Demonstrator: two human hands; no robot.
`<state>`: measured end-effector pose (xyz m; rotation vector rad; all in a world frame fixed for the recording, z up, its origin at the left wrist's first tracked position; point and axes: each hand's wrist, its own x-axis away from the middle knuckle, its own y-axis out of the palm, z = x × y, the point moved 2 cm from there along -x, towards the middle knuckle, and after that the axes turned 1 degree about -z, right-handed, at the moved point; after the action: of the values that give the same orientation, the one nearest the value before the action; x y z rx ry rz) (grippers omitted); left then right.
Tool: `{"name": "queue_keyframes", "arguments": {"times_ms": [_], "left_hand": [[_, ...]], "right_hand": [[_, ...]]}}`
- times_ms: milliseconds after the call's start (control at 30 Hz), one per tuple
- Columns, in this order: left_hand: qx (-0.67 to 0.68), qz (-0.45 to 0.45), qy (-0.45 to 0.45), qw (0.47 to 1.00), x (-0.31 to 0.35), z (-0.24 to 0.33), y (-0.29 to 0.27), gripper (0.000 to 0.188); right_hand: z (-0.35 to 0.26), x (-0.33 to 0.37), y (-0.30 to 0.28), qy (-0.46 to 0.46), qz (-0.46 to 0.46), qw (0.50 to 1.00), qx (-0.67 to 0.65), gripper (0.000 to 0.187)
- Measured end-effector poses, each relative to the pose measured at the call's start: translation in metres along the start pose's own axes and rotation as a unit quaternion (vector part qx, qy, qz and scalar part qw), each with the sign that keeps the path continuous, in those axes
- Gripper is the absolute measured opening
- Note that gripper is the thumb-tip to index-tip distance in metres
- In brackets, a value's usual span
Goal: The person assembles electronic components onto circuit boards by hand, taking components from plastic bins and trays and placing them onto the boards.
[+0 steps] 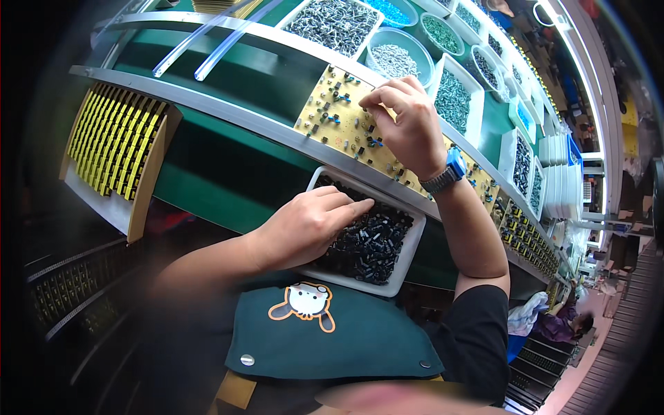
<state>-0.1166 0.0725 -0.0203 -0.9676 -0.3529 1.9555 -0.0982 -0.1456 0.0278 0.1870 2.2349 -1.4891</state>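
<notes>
My right hand [408,121], with a blue-faced watch [454,164] on its wrist, hovers over a tan circuit board [325,93] set with small black, blue and silver parts. Its thumb and index finger are pinched; whatever lies between them is too small to make out. Below, a white tray [411,259] full of small black components [366,245] stands close to my body. My left hand [311,225] reaches over this tray from the left, fingers bent together and tips at the black parts. What those fingertips hold is hidden.
A metal rail [228,107] runs along the boards. Beyond it stand trays of silver parts [332,28] and teal parts [453,100], and a round tub [398,59]. At left is a box of yellow-and-black parts [114,142]; stacked white trays [557,176] stand at right.
</notes>
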Motion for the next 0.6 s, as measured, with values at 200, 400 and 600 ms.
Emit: {"name": "queue_keyframes", "arguments": {"times_ms": [200, 400, 600], "left_hand": [[0.070, 0.015, -0.012, 0.997, 0.001, -0.002, -0.001, 0.019], [0.184, 0.041, -0.098, 0.977, 0.006, -0.001, -0.008, 0.017], [0.375, 0.133, -0.266, 0.878, 0.009, -0.014, -0.035, 0.014]], "right_hand": [[-0.003, -0.001, 0.001, -0.014, 0.000, 0.999, 0.035, 0.019], [-0.025, 0.005, -0.006, -0.021, 0.062, 0.995, 0.075, 0.022], [-0.062, 0.059, -0.034, 0.072, -0.137, 0.985, -0.071, 0.026]]}}
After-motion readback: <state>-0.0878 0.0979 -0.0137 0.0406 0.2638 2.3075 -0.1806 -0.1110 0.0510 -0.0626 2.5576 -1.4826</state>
